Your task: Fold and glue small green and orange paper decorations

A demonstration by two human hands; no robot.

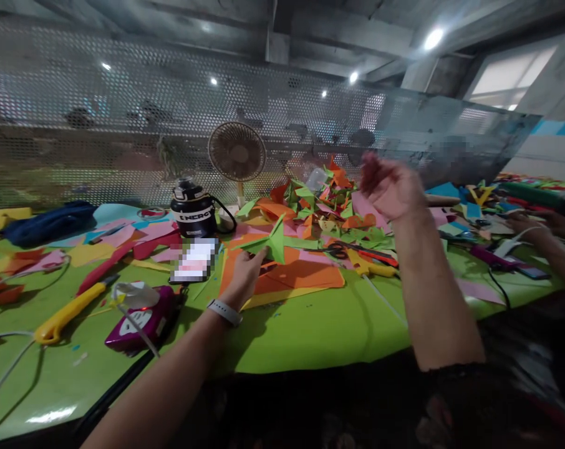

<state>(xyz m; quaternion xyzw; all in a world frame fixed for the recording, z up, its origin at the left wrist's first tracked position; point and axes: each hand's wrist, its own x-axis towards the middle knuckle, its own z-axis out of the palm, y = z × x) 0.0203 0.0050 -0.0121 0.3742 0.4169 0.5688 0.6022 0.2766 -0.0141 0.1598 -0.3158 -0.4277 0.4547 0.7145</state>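
Observation:
My left hand (245, 272), with a grey band at the wrist, is closed on a green folded paper piece (277, 242) with pointed tips. It holds the piece just above a stack of orange paper sheets (301, 280) on the green table cover. My right hand (392, 190) is raised to the right, over the far side of the table. Motion smears its fingers, so whether it holds anything cannot be made out. Below it lie a pair of dark scissors (337, 251) and a yellow corded tool (373, 269).
A heap of green and orange paper pieces (327, 209) lies behind, near a fan (238, 151) and a black bottle (193, 212). To the left are a phone (196, 260), a purple power strip (144, 321) and a yellow-handled corded tool (70, 312). Another person's arm (547, 243) reaches in at right.

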